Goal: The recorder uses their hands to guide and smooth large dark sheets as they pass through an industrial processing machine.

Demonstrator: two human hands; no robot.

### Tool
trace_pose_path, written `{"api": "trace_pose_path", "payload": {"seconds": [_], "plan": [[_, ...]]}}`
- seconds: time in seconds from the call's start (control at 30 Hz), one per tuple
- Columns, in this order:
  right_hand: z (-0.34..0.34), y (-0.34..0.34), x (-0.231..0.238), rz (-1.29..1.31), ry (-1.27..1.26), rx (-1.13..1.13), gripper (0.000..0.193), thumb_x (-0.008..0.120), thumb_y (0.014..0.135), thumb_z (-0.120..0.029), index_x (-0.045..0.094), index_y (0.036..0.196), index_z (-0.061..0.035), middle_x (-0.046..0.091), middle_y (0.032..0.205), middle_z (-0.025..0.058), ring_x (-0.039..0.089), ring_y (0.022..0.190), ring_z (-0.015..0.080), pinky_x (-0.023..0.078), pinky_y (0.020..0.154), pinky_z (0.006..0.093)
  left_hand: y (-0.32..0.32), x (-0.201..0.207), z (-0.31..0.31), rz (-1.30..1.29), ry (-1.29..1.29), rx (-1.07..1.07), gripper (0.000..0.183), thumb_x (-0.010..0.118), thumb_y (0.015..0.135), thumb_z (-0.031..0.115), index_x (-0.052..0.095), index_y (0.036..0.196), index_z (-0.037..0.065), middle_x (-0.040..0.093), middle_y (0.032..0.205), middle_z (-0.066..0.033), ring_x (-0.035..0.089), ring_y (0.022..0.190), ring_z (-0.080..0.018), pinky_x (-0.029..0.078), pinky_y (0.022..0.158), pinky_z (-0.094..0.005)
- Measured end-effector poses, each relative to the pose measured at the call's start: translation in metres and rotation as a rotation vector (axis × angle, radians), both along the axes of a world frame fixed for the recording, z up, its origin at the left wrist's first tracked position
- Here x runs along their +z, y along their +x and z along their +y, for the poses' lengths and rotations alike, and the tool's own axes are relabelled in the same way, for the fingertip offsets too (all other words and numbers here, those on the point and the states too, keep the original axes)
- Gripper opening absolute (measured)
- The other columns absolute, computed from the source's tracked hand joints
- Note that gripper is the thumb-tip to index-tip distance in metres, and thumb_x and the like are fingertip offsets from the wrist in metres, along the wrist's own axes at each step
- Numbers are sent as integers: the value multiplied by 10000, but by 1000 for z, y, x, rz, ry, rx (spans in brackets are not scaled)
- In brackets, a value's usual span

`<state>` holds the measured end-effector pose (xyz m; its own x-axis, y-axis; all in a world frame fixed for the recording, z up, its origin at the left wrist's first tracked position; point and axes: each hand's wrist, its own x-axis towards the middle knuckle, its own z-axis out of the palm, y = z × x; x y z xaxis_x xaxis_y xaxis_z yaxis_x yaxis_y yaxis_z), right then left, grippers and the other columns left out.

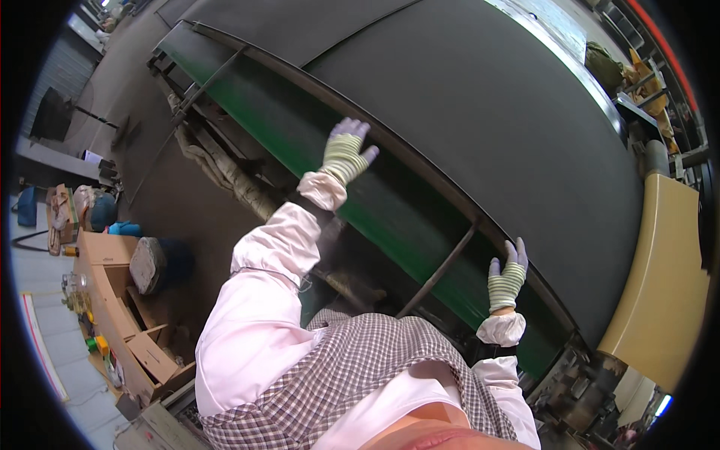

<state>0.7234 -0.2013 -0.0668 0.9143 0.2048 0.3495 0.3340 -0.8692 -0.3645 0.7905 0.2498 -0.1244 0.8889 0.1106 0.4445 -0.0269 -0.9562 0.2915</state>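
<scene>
Both of my hands wear striped pale-green and white gloves with lavender fingers. My left hand (347,152) is over the near metal edge rail (405,148) of a wide dark grey surface (480,105). Its thumb stands apart from the fingers and nothing shows in its grasp. Farther right, my right hand (508,280) is at the same rail with fingers stretched out and apart, holding nothing visible. Whether either palm touches the rail, I cannot tell. A green sloping band (277,124) runs below the rail, crossed by a thin metal strut (442,270).
A yellow curved machine cover (660,262) stands at the right end of the dark surface. Wrapped pipes (240,184) run along the left underside. At the far left are an opened cardboard box (112,247), a blue drum (175,262) and a low shelf with small items.
</scene>
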Motion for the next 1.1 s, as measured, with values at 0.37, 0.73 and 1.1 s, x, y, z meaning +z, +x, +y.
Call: {"api": "trace_pose_path", "payload": {"seconds": [0.37,0.73,1.1], "plan": [[82,64,20,35,-107,169,486,665,723,-62,570,1197,-102,497,1336,166,486,1211,372,406,1016,465,152,26,96,779,87,266,993,711,685,649,401,1420,59,412,1451,-158,380,1346,-328,313,1122,-398],[219,209,-51,119,170,162,432,665,770,-169,586,1192,-122,538,1296,152,523,1161,363,436,987,468,150,27,-66,637,69,21,842,759,638,607,563,1202,12,571,1216,-171,547,1149,-317,458,975,-393],[132,180,-64,498,-108,-410,641,783,681,-333,573,1283,-268,436,1398,106,413,1267,362,405,1044,452,136,36,-74,453,-648,-420,461,728,744,409,679,1050,67,685,1044,-148,642,1009,-326,494,913,-396]]}}
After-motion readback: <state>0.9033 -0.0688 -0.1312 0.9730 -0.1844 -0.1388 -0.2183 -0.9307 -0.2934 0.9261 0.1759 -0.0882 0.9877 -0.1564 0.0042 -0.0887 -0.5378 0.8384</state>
